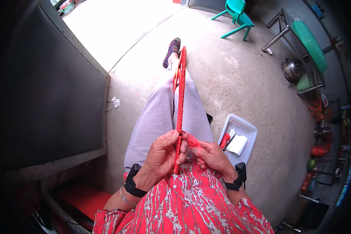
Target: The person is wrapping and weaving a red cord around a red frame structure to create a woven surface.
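A long, narrow red strip with a braided-looking surface runs from my lap out over my legs. My left hand is closed around its near part, thumb on top. Loose red yarn meets the strip at the left hand's fingertips. My right hand is closed on that yarn, just right of the strip. Behind the strip's far part, more red material shows, its shape partly hidden.
On the floor at my right, a white plastic tray holds a white roll and red yarn. A dark flat object lies by my thigh. A green chair and metal-legged table stand farther off. A dark panel rises at left.
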Available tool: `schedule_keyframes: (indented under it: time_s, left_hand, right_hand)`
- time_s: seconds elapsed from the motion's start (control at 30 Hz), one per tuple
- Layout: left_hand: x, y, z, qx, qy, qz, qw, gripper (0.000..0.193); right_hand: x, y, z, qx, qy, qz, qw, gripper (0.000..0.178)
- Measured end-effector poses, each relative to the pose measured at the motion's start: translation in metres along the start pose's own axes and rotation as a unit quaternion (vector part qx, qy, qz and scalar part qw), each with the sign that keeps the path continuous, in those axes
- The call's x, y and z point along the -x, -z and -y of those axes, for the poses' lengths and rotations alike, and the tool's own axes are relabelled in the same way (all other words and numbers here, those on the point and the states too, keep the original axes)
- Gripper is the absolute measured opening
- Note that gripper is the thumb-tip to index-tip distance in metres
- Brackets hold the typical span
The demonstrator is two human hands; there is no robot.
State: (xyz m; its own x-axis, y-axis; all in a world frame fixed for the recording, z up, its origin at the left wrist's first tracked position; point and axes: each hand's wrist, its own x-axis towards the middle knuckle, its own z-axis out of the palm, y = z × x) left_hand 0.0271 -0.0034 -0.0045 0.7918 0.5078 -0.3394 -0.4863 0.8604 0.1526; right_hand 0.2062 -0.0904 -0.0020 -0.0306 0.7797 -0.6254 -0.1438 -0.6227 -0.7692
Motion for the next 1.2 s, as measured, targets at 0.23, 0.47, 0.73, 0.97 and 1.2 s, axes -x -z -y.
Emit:
schedule_keyframes:
  time_s: [0.23, 0.47, 0.73, 0.97, 1.2]
  left_hand:
    - [-0.003, -0.009, 0.002, -0.013, 0.039, -0.015, 0.999, 0.028]
    - [-0.001, -0.009, 0.007, -0.047, 0.003, -0.057, 0.997, 0.031]
    - [0.000, -0.012, 0.010, -0.062, -0.019, -0.040, 0.997, 0.027]
    - [0.000, -0.014, 0.009, -0.056, -0.006, -0.036, 0.998, 0.029]
    - [-0.007, -0.005, 0.016, -0.088, -0.028, -0.031, 0.995, 0.030]
  right_hand:
    - [0.050, 0.050, -0.017, -0.272, 0.210, -0.157, 0.926, 0.033]
    - [0.066, 0.045, -0.007, -0.347, 0.275, -0.126, 0.888, 0.041]
    - [0.074, 0.030, 0.033, -0.317, 0.405, 0.017, 0.858, 0.037]
    - [0.081, 0.002, 0.052, -0.170, 0.400, 0.058, 0.899, 0.020]
    - [0.048, -0.070, 0.085, 0.072, 0.390, 0.343, 0.852, 0.022]
